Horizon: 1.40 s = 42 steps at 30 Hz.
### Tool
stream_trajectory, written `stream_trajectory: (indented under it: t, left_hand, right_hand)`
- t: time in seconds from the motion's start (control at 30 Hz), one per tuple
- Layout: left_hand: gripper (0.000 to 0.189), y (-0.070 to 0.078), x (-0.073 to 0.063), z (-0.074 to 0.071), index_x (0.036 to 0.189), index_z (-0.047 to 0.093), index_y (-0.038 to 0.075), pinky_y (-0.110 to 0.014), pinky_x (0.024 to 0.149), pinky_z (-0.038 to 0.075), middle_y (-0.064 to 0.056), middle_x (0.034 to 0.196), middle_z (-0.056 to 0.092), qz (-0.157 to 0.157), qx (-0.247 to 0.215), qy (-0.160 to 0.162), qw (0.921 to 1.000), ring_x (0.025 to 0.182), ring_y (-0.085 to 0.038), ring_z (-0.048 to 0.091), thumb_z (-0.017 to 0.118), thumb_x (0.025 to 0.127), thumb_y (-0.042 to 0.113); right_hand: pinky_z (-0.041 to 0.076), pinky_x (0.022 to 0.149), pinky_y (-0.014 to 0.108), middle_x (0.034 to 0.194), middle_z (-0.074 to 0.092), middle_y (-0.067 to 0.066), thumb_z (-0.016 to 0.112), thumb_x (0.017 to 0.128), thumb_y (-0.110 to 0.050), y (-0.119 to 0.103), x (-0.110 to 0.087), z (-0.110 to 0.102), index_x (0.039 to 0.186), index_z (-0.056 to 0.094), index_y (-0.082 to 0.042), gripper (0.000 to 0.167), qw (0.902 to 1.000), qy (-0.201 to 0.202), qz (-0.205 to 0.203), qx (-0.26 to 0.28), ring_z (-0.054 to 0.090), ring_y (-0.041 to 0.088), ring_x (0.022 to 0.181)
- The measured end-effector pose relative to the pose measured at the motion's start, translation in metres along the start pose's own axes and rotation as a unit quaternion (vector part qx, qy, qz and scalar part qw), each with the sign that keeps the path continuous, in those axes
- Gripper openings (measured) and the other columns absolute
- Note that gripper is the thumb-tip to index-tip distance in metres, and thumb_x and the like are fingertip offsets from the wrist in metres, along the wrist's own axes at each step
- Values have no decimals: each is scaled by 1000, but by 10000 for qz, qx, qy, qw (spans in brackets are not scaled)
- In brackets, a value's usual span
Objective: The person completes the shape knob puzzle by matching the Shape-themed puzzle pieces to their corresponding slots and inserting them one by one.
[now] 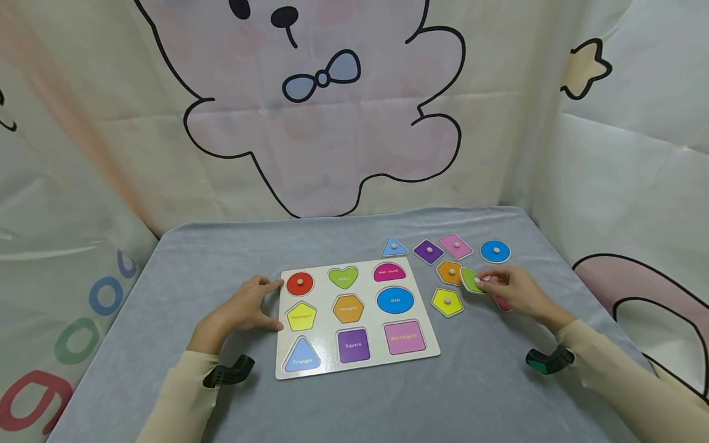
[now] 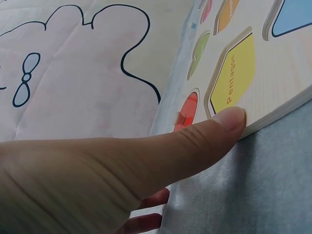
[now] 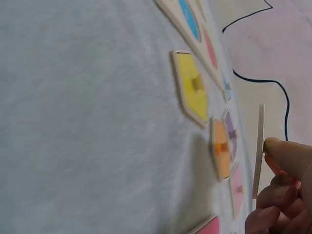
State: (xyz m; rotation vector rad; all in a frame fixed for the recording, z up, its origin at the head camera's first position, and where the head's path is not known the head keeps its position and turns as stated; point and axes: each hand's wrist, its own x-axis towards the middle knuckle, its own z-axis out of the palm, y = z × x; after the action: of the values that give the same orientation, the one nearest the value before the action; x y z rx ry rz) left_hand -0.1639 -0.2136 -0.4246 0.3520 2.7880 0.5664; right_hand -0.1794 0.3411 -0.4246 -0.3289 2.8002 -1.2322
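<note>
My right hand (image 1: pixel 516 293) pinches a green puzzle piece (image 1: pixel 469 280), likely the heart, by its knob, above the table right of the board. In the right wrist view this piece (image 3: pixel 259 156) shows edge-on, clear of the cloth. With thumb and fingers spread, my left hand (image 1: pixel 238 309) touches the left edge of the white puzzle board (image 1: pixel 324 362). Its thumb (image 2: pixel 230 118) presses by the yellow pentagon slot (image 2: pixel 237 73). A red round piece (image 1: pixel 293 286) with a knob sits in the board's upper-left slot. Beneath my right hand, a pink-red piece (image 1: pixel 503 304) is partly hidden.
Loose knobbed pieces lie right of and behind the board: yellow pentagon (image 1: pixel 443 307), orange hexagon (image 1: pixel 445 279), purple square (image 1: pixel 425 255), pink rectangle (image 1: pixel 451 240), blue oval (image 1: pixel 488 256), blue triangle (image 1: pixel 391 251). Grey cloth (image 1: pixel 376 406) covers the table; printed curtains (image 1: pixel 498 135) surround it.
</note>
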Motion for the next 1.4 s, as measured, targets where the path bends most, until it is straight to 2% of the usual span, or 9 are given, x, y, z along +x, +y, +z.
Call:
stream_trajectory:
  t: [0.3,0.47,0.63,0.93,1.3,1.4]
  left_hand:
    - [102,2,0,0,152,45,5,-57,104,44,-24,137,48,-25,-70,-51,10000,120,-36,45,93,69,38]
    - [102,1,0,-1,152,44,5,-57,104,44,-24,138,48,-25,-59,-37,10000,120,-37,45,93,69,38]
    - [102,-2,0,0,152,44,5,-56,102,45,-23,136,48,7,-59,49,10000,120,-37,46,93,69,38]
    - [102,0,1,0,152,45,6,-56,102,45,-24,137,49,-17,-52,24,10000,120,-37,47,94,68,38]
    - [103,-2,1,1,152,45,7,-57,104,45,-24,138,48,-58,-49,-7,10000,122,-38,46,94,68,40]
    - [102,-2,1,0,152,45,8,-58,104,45,-24,138,48,-44,-53,-7,10000,122,-38,46,93,68,41]
  right_hand:
    - [32,46,25,64,43,-3,71,95,-23,-18,22,4,109,75,-3,24,9996,-41,-268,-126,38,8,51]
    - [30,47,26,64,42,-2,71,95,-19,-29,35,9,110,74,0,24,9989,-135,-427,-121,35,8,51]
    - [30,50,24,67,42,-1,71,95,-22,-40,47,13,112,74,-3,26,9992,-268,-287,-39,39,10,57]
    - [33,52,21,72,45,2,70,96,-15,-53,56,20,112,72,1,23,9975,-559,-315,296,42,12,62]
    - [37,54,21,84,48,8,70,96,-18,-68,68,31,113,74,-2,24,9972,-636,-384,33,47,15,69]
    - [35,53,21,82,48,7,70,96,-17,-70,72,35,113,74,-2,23,9971,-632,-416,-39,47,16,68]
